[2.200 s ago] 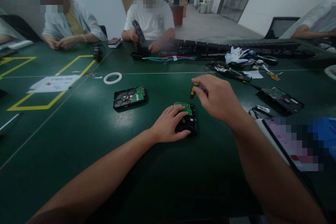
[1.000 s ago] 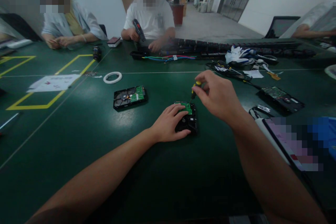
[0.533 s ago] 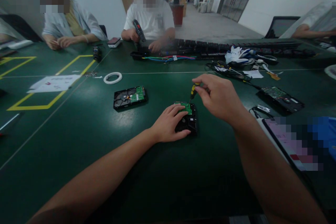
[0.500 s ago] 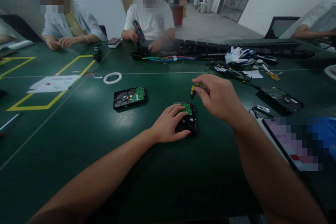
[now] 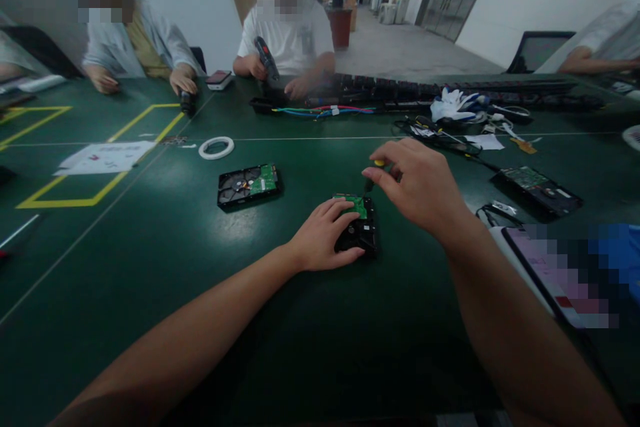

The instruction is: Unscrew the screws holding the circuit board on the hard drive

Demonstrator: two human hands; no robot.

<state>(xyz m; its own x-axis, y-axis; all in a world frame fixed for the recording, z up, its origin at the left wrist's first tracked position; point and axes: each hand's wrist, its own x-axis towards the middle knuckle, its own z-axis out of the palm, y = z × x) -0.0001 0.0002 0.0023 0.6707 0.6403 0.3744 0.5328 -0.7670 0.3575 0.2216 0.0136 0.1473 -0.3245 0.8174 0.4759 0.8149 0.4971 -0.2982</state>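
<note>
A hard drive [image 5: 368,232] lies on the green table with its green circuit board facing up. Across its left side and top, my left hand [image 5: 325,235] is spread, fingers on the board and thumb at the near end, holding it in place. Above the drive's far right corner, my right hand [image 5: 413,180] pinches a small yellow and black screwdriver [image 5: 369,184]. The screwdriver points down at that corner; its tip is too dark to make out. To the left lies another hard drive [image 5: 249,185], board side up.
A white ring [image 5: 216,147] and printed paper [image 5: 103,157] lie to the left. At right are a third drive [image 5: 537,190] with a cable and a tablet-like screen [image 5: 537,267]. Gloves [image 5: 457,105] and wires lie farther back. Co-workers sit opposite, one holding a power tool [image 5: 267,57].
My right hand has shifted slightly left around the screwdriver, covering more of its handle. My left hand stays on the drive. A co-worker's hand has moved onto a black object at the far left.
</note>
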